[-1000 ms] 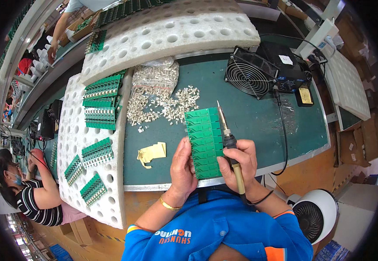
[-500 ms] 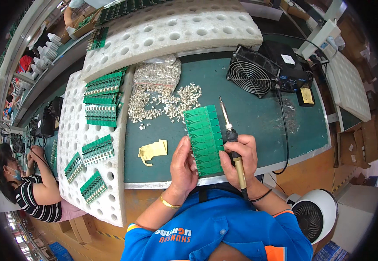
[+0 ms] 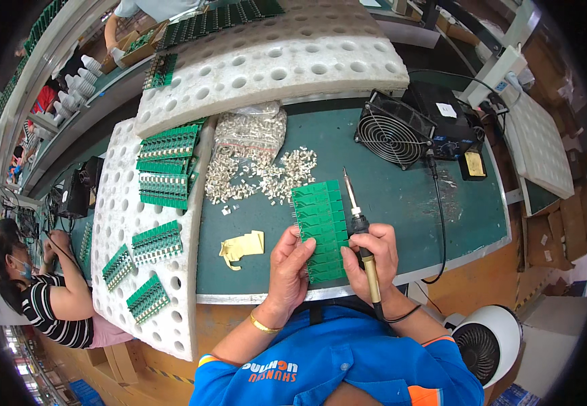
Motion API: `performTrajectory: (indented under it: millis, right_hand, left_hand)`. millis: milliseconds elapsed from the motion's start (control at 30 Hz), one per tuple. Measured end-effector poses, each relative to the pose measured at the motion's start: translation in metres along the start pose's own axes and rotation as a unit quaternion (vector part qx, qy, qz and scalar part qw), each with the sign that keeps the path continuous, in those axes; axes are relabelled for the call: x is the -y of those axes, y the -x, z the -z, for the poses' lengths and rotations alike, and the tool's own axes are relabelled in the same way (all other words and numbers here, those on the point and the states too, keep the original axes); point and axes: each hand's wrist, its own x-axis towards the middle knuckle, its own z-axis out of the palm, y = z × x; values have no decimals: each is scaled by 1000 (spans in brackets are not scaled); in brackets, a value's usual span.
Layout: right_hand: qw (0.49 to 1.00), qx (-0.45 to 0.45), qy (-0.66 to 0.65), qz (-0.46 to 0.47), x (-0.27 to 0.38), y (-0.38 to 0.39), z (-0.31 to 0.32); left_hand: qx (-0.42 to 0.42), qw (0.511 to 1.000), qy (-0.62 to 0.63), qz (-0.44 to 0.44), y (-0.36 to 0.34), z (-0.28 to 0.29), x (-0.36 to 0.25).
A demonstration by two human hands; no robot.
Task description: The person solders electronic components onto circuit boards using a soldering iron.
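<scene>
A green circuit board panel (image 3: 322, 220) stands tilted above the bench's front edge. My left hand (image 3: 289, 265) grips its left edge, thumb on the board's face, fingers hidden behind. A soldering iron (image 3: 368, 265) is in my right hand (image 3: 377, 257), its metal tip pointing away from me, beside the board and apart from it. That hand's thumb is close to the board's right edge; I cannot tell if it touches. Small white connectors (image 3: 290, 169) lie in a loose heap beyond the board, by a clear plastic bag (image 3: 249, 132) of more. A torn yellow piece (image 3: 242, 247) lies left of my left hand.
White foam trays (image 3: 114, 203) with green boards (image 3: 157, 241) stand left and at the back. A black fan (image 3: 393, 128), a black soldering station (image 3: 445, 111) and a yellow sponge (image 3: 474, 164) sit back right. The iron's cable (image 3: 442, 223) loops over the bench edge. A co-worker (image 3: 53, 298) sits at left.
My left thumb has moved onto the board's face. The view has shifted slightly, so the bench things appear a little lower. Both hands keep their hold.
</scene>
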Motion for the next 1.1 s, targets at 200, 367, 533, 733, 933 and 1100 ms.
performTrajectory:
  millis: [200,367,533,733,933,1100]
  right_hand:
    - [1000,-12,-15,-21,-1,1,0]
    - [999,-13,-27,-22,-2,1,-1]
    - [999,-15,-24,-20,-2,0,-1]
    - [999,-14,-24,-23,-1,1,0]
    - [999,-12,-27,-22,-1,0,0]
    - [999,-12,-26,-25,-1,1,0]
  left_hand:
    - [14,1000,-12,-1,1,3,-1]
    - [-3,999,-50,5,1,5,-4]
    - [-7,997,-73,-14,2,5,-4]
    - [-9,995,-102,-14,4,9,-3]
    - [-11,994,-104,-16,5,8,-3]
    - [-15,994,-106,-11,6,7,-4]
